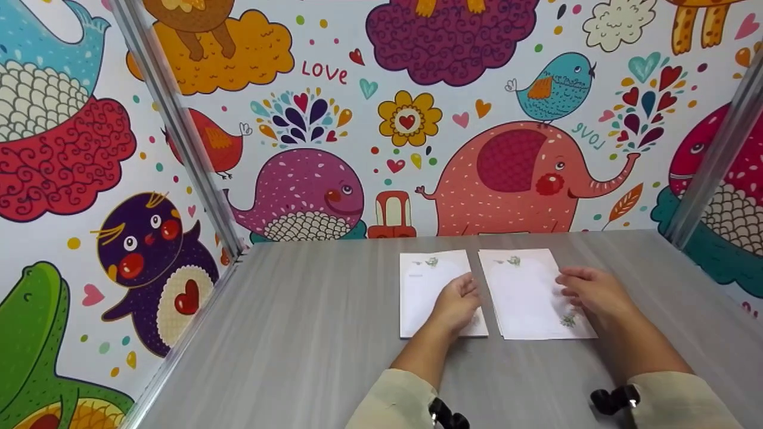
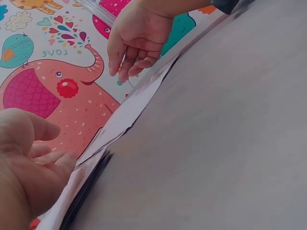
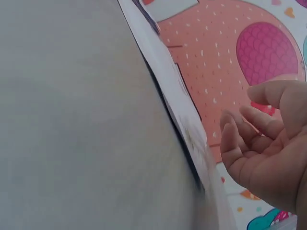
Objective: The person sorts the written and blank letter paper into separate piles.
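Two stacks of white paper with small green plant prints lie side by side on the table. My left hand point(image 1: 455, 305) is over the right side of the left stack point(image 1: 419, 301), its fingers loosely bent and holding nothing. Beside the right edge of the right stack point(image 1: 520, 298) is my right hand point(image 1: 598, 293), also with loosely bent fingers. In the right wrist view, nothing lies between the thumb and fingers of the right hand point(image 3: 268, 148). The left wrist view shows both stacks edge-on, with the left hand point(image 2: 33, 163) next to the nearer one.
The grey wood-grain table point(image 1: 298, 310) extends to the left and in front of the stacks. Behind it stands a wall point(image 1: 357, 36) printed with cartoon animals. Metal posts point(image 1: 179, 119) frame the corners. Black devices point(image 1: 615, 399) sit at both sleeve cuffs.
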Action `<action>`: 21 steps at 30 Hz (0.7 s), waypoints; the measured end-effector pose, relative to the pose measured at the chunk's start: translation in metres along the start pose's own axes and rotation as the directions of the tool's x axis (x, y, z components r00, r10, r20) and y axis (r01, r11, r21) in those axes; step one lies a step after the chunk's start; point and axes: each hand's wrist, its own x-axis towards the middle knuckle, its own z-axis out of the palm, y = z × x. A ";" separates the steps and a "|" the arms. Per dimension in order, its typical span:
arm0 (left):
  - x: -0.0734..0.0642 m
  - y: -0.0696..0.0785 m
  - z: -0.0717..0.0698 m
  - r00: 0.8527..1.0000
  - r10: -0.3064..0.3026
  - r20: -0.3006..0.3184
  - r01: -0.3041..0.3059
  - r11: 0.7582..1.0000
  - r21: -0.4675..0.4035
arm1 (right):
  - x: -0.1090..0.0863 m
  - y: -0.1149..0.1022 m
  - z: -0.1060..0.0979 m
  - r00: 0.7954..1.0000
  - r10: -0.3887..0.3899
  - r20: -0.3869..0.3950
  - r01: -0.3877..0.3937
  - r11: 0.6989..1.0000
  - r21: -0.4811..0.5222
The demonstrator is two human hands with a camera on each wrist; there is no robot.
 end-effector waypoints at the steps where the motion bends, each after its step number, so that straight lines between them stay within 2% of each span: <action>1: 0.000 0.000 -0.003 1.000 -0.004 -0.005 0.004 1.000 -0.005 | 0.000 -0.003 0.004 1.000 -0.003 0.010 0.003 1.000 0.017; 5: 0.002 0.001 -0.016 0.999 -0.023 -0.035 0.022 1.000 -0.013 | 0.001 -0.016 0.022 0.999 -0.011 0.046 0.009 0.999 0.044; 10: 0.001 0.003 -0.035 0.998 -0.019 -0.052 0.021 0.999 0.030 | 0.002 -0.030 0.046 0.994 -0.087 0.066 0.086 0.996 0.031; 21: -0.001 0.014 -0.092 0.990 -0.062 -0.128 0.069 0.996 0.054 | 0.009 -0.061 0.096 0.984 -0.164 0.070 0.159 0.984 0.077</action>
